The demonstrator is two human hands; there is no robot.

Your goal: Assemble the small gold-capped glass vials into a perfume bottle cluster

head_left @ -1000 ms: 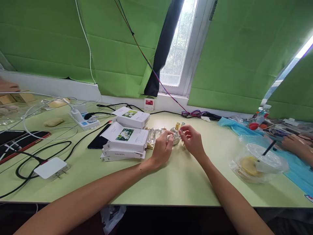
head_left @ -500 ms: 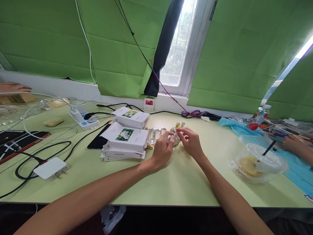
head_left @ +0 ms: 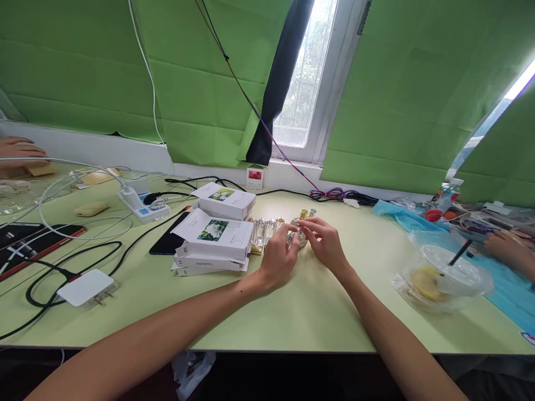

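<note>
My left hand (head_left: 281, 253) is closed around a small round glass bottle (head_left: 290, 239), mostly hidden by my fingers. At the bottle's top, my right hand (head_left: 328, 245) pinches with thumb and fingertips; the small part between them is too covered to make out. Just left of my hands stand several clear glass perfume bottles (head_left: 259, 233) with gold fittings. Behind my fingers are a gold cap (head_left: 303, 213) and a silver cap (head_left: 312, 213).
White flower-printed boxes (head_left: 225, 236) are stacked left of the bottles, over a dark phone (head_left: 167, 236). A power strip (head_left: 144, 206), cables and a white charger (head_left: 88, 287) lie further left. A bagged drink cup (head_left: 445, 275) stands right. Other people's hands show at both sides.
My right fingertips have moved slightly left and down, closer to my left thumb at the bottle's top. My left hand has barely shifted. The co-workers' hands at both edges moved slightly.
</note>
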